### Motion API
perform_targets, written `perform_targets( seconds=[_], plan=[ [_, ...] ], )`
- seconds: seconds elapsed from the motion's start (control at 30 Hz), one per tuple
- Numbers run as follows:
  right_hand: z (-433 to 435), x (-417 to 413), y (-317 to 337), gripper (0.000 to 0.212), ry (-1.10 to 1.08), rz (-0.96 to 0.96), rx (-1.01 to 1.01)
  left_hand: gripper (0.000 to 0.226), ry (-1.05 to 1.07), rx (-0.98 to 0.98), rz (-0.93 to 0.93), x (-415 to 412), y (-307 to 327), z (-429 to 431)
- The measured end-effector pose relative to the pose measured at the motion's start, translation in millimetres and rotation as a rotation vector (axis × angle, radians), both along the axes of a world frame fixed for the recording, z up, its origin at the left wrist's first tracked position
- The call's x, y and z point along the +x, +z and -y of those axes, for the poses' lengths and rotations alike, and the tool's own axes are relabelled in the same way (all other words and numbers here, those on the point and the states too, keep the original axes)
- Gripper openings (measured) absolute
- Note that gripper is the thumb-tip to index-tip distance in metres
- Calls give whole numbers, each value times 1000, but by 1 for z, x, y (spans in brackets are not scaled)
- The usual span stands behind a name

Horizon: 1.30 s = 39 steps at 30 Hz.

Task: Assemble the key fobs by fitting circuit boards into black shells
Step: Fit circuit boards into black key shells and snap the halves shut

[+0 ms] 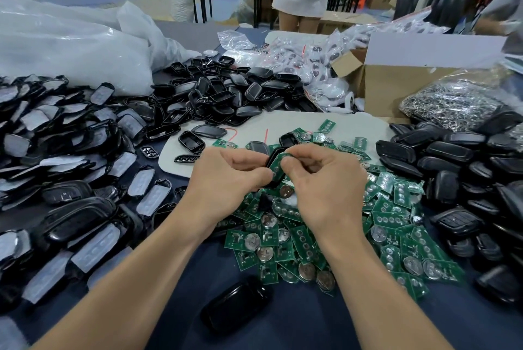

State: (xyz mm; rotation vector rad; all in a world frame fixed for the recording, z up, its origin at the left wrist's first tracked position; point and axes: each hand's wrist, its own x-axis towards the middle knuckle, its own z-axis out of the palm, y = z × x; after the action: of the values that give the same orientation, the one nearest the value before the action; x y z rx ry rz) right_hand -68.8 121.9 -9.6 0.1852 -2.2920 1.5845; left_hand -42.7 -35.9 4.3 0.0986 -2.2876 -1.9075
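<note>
My left hand grips a black shell at the middle of the table. A green circuit board lies against the shell's open side, and my right hand pinches it there with thumb and fingers. Both hands meet above a heap of green circuit boards with round coin cells. The shell's lower half is hidden by my fingers.
Empty black shells are piled behind, shells with grey pads at the left, closed black fobs at the right. One black shell lies near me. A cardboard box, bagged parts and a bag of metal rings stand behind. A person stands beyond the table.
</note>
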Motion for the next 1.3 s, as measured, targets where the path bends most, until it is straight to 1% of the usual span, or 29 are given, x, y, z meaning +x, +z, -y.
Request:
perform_targets(
  seconds=[0.07, 0.13, 0.3, 0.37, 0.43, 0.47, 0.5, 0.57, 0.63, 0.77, 0.83, 1.0, 1.1, 1.2, 1.23, 1.3],
  plan=[
    [1, 1, 1, 13, 19, 8, -6, 30, 28, -16, 5, 0, 0, 1],
    [1, 1, 1, 13, 18, 6, -6, 35, 58, -19, 11, -1, 2, 1],
    [4, 5, 3, 18, -42, -36, 15, 34, 84, 38, 14, 0, 4, 0],
    [4, 6, 4, 26, -69, -32, 18, 41, 64, 52, 14, 2, 6, -1],
    [4, 6, 5, 39, -70, -4, 0, 35, 62, 82, 21, 2, 7, 0],
    [3, 6, 5, 42, -54, 23, -13, 31, 65, 107, 25, 1, 8, 0],
    [3, 5, 5, 40, -24, 55, -30, 29, 60, 128, 27, 1, 8, 1],
    [3, 2, 4, 30, 39, 120, -84, 33, 22, 133, 35, 0, 8, 0],
    [3, -2, 2, 23, 52, 156, -146, 32, -10, 127, 40, 1, 7, -1],
    [1, -4, 1, 20, 74, 177, -232, 25, -63, 74, 33, 2, 6, -3],
    [0, -3, 2, 20, 90, 172, -230, 24, -82, 52, 35, 2, 5, -4],
    [2, 0, 4, 14, 130, 160, -216, 25, -51, 50, 46, 1, 3, -3],
    [4, 1, 4, 12, 142, 139, -187, 32, -17, 59, 41, 1, 4, -2],
    [6, 1, 4, 6, 195, 143, -138, 44, 10, 68, 25, 0, 4, -3],
    [7, 2, 5, 7, 224, 148, -130, 44, 7, 64, 20, 0, 3, -3],
    [7, 3, 5, 16, 229, 162, -134, 38, -13, 26, 18, -1, 1, -3]
  ],
)
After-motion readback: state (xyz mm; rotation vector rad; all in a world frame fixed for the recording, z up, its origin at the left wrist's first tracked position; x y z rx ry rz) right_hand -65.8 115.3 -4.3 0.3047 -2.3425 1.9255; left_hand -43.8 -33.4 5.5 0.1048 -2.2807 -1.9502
